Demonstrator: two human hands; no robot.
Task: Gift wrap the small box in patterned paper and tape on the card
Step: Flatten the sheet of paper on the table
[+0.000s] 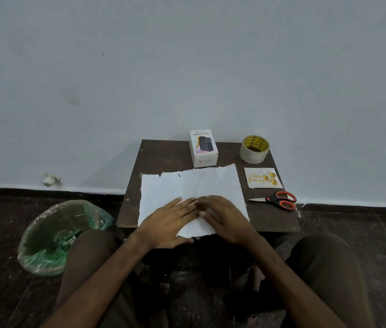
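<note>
**Both hands flat on the paper**

A person sits on the floor at a low bench [163, 155]. The left hand [168, 223] and right hand [225, 218] lie flat on the near part of the paper [187, 185], fingers [182, 205] straight and together, tips meeting mid-sheet, gripping nothing. The sheet lies white side up. A green-lined bin [52, 235] stands on the floor to the left. Right of the sheet lie scissors [279, 200], then the card [263, 178]. Farthest, the box [203, 147] stands upright just behind the paper, with the tape [254, 149] to its right.
</note>
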